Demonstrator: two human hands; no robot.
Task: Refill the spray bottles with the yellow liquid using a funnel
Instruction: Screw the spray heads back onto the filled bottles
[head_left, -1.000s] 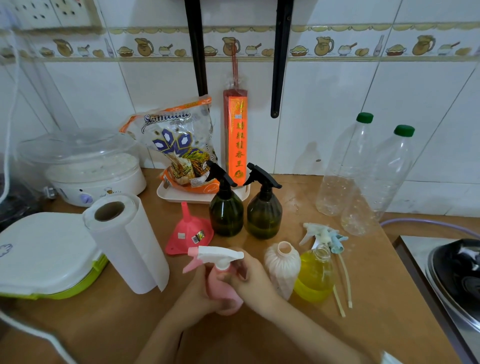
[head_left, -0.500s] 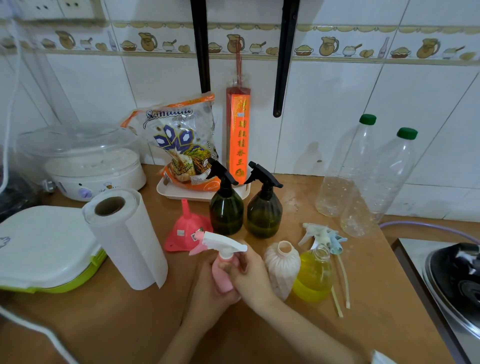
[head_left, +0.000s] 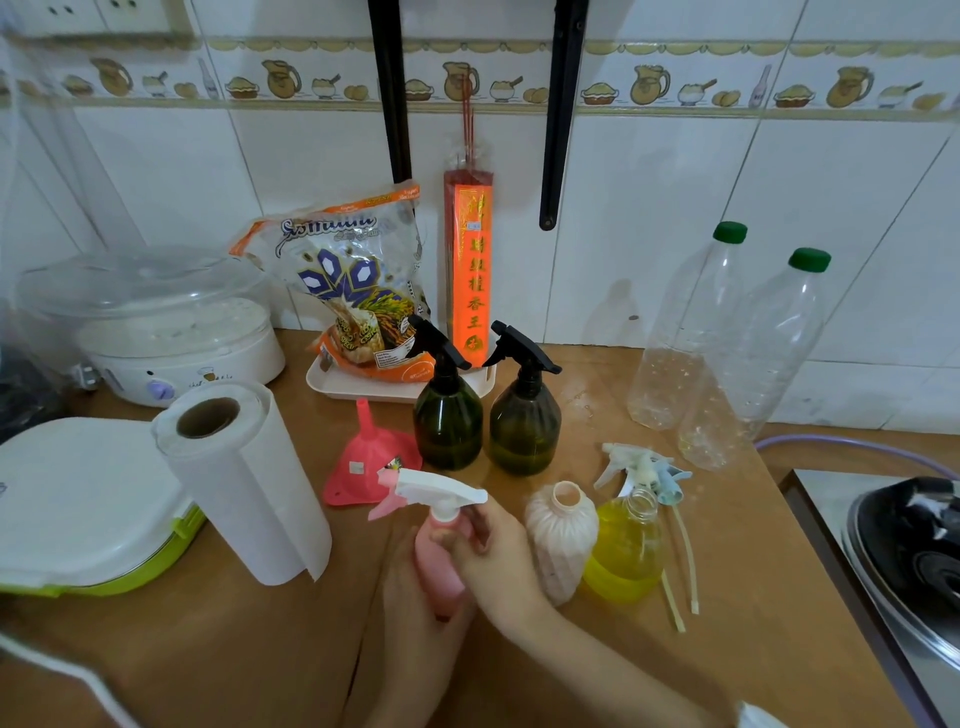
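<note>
Bare forearms, no visible sleeves.

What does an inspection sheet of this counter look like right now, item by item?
Surface: brown wooden counter, dry where visible.
Job's things: pink spray bottle with white trigger head; open ribbed bottle; open yellow bottle part full; two dark green spray bottles; pink funnel upside down; loose trigger heads.
Clutter: paper towel roll, rice bag, two clear bottles, steamer.
Grippers: left hand holds the pink bottle's body; right hand grips its neck.
Cables: white cord.
Surroundings: tiled wall, stove.
</note>
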